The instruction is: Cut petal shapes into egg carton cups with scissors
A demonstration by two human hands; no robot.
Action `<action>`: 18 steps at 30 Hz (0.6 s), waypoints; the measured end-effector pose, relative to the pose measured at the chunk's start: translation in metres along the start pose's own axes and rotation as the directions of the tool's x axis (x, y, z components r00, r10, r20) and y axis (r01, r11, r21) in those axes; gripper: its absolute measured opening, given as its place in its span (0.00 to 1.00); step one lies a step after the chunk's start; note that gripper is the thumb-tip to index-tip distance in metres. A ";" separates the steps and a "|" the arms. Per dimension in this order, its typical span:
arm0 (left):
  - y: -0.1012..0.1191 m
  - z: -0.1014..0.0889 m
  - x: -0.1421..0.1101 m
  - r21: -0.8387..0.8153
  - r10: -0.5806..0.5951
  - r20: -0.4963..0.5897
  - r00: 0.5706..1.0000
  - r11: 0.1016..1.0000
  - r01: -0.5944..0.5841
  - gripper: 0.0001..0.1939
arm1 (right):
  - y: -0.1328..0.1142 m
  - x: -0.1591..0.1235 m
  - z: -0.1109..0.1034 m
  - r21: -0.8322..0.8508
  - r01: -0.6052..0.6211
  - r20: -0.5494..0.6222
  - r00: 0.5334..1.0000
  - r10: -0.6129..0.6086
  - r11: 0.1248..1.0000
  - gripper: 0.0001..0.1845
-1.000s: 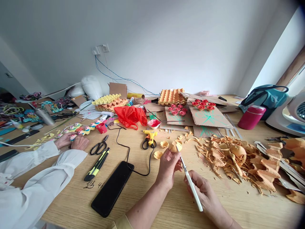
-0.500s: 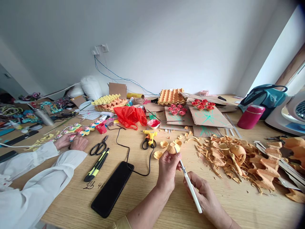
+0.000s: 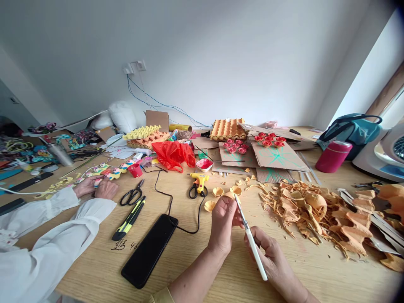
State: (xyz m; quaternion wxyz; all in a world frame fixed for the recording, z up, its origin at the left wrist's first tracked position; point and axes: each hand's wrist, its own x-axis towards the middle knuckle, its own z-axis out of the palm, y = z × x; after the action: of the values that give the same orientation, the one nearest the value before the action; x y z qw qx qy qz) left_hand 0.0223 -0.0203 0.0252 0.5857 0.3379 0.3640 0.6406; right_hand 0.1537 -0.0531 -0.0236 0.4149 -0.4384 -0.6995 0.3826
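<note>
My left hand (image 3: 221, 225) pinches an orange egg-carton cup (image 3: 229, 195) between thumb and fingers, which mostly cover it. Gripped in my right hand (image 3: 270, 254) is a pair of white-handled scissors (image 3: 256, 254), seen edge-on. Their blades reach up past my left thumb to the cup's edge; whether they are cutting into it I cannot make out. Just beyond my left hand sit cut petal-shaped cups (image 3: 210, 205) of the same orange pulp. A yellow glue gun (image 3: 200, 182) lies behind them, near black-handled scissors.
Torn carton scraps (image 3: 311, 210) are heaped on the right. A black phone (image 3: 150, 250), a utility knife (image 3: 129, 219) and black scissors (image 3: 131, 193) lie left. Further left, a co-worker's hands (image 3: 105, 189) handle painted carton pieces. Red paper-pulp flowers (image 3: 269, 139) rest on cardboard behind.
The cup has tipped and sunk behind my left fingers, so less of it shows. My hands stay in nearly the same place, and the scissors remain in my right hand.
</note>
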 end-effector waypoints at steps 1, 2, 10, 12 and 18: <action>0.000 0.000 0.000 -0.016 -0.001 0.003 1.000 1.000 0.001 0.19 | 0.000 0.000 0.000 0.001 0.001 -0.003 1.000 -0.001 1.000 0.21; 0.000 0.000 0.000 -0.027 0.001 0.004 1.000 1.000 -0.001 0.18 | -0.001 0.000 0.000 0.004 0.001 -0.006 1.000 -0.001 1.000 0.21; 0.002 -0.021 0.022 -0.037 0.148 -0.125 0.981 0.987 -0.154 0.15 | -0.002 -0.002 -0.009 0.235 -0.043 -0.021 0.999 0.049 0.971 0.16; 0.001 -0.025 0.028 -0.016 0.138 -0.146 0.980 0.990 -0.142 0.15 | -0.003 -0.001 -0.016 0.282 -0.004 -0.082 0.996 0.028 0.959 0.14; -0.009 -0.031 0.034 0.220 0.204 -0.106 0.973 0.959 -0.177 0.12 | -0.016 -0.009 -0.042 0.335 0.160 -0.375 0.927 -0.025 0.929 0.13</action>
State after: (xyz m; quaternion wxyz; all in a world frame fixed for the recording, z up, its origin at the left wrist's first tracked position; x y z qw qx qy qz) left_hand -0.0026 0.0116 0.0021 0.4579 0.3896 0.4315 0.6726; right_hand 0.1903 -0.0591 0.0038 0.6281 -0.3844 -0.5487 0.3957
